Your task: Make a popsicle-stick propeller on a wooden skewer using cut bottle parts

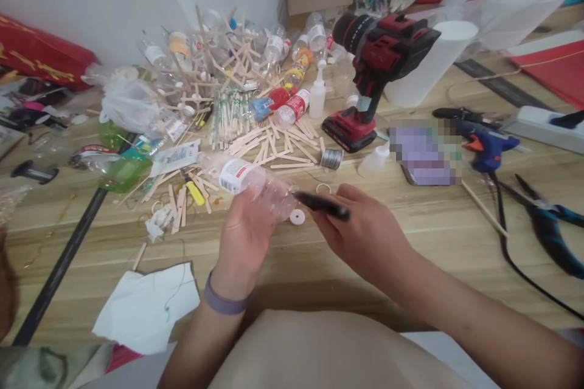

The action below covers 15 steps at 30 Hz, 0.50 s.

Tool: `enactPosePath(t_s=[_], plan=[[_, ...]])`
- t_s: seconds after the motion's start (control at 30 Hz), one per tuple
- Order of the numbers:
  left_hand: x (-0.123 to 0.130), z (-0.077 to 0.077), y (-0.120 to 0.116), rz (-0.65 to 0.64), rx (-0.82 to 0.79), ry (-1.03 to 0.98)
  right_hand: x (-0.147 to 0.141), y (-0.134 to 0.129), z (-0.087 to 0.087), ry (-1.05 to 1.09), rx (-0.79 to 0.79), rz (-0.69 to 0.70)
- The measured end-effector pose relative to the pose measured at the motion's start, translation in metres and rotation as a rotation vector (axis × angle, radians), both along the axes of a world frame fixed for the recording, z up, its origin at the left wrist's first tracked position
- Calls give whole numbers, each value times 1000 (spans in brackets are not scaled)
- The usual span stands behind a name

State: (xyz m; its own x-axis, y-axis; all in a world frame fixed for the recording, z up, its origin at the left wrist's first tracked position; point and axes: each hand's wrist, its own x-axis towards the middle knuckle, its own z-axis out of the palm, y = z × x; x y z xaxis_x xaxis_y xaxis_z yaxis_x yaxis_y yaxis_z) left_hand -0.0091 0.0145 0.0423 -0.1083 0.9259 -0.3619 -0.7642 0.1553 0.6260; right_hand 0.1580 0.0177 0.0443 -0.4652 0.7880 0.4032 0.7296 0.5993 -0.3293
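Note:
A clear plastic bottle [274, 194] with a white label lies tilted in my left hand [246, 237], whose fingers are wrapped round it from below. In my right hand [353, 225] is a black pen-like tool [323, 204], blurred, its tip at the bottle's right end. Whether the tip touches the plastic I cannot tell. Just below that end a small white disc [297, 217] with a centre hole lies on the wooden table [292, 273].
Wooden sticks [292, 146] and bottles crowd the back. A red-black drill [365, 85] stands behind my right hand. Rightward are a phone [422, 155], a blue glue gun [493, 146] with its cord, and pliers [550, 231]. White paper [146, 307] lies front left.

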Motion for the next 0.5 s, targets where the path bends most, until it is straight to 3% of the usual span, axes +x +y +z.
enactPosePath(t_s=[0.07,0.17,0.5], plan=[[2,1,0,-17,-34,3,-1,-4,-3,-163,221,20],[4,2,2,-33,-81,15,-3,-7,-4,-285,375,-19],[9,3,0,19,-140,53,-4,-5,-5,-284,448,-78]])
